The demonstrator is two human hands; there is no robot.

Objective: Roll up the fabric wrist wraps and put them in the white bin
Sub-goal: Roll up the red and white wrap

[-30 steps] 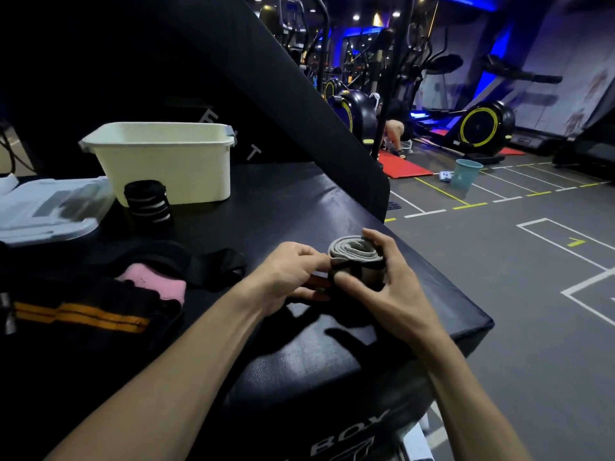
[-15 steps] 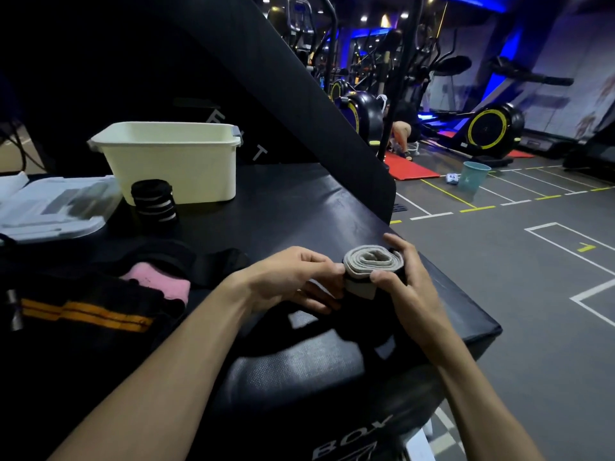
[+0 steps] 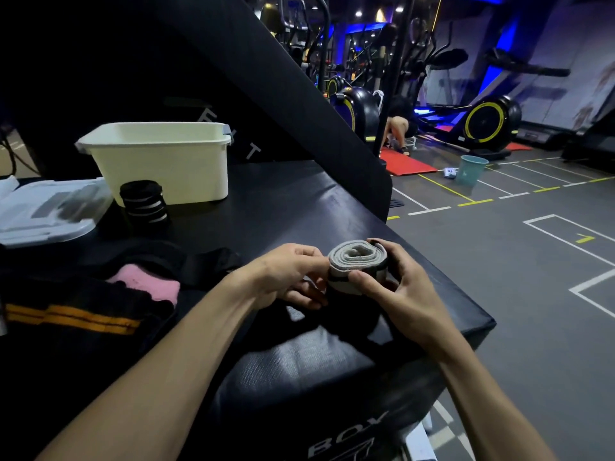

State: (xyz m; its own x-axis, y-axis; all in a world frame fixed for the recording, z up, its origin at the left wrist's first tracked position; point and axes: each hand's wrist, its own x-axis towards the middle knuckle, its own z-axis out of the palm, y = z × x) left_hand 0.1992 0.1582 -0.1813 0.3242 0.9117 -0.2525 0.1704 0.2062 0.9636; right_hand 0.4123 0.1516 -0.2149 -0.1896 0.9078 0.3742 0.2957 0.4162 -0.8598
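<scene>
A grey wrist wrap (image 3: 357, 266), rolled into a thick coil with a dark stripe, stands on end over the black padded box (image 3: 299, 201). My right hand (image 3: 396, 291) grips it from the right, thumb across its front. My left hand (image 3: 289, 277) pinches its left side with curled fingers. The white bin (image 3: 159, 161) stands at the back left of the box. A black rolled wrap with white stripes (image 3: 144, 207) stands just in front of the bin.
Unrolled wraps lie at the left: a pink one (image 3: 146, 289) and a black one with orange stripes (image 3: 66, 319). A clear plastic lid (image 3: 46, 211) lies at far left. A slanted black pad (image 3: 266, 78) rises behind. The box's edge drops to the gym floor (image 3: 499, 277) at right.
The roll has been turned upright and lifted a little, its coiled end now facing up. Both hands shifted slightly right while keeping hold of it.
</scene>
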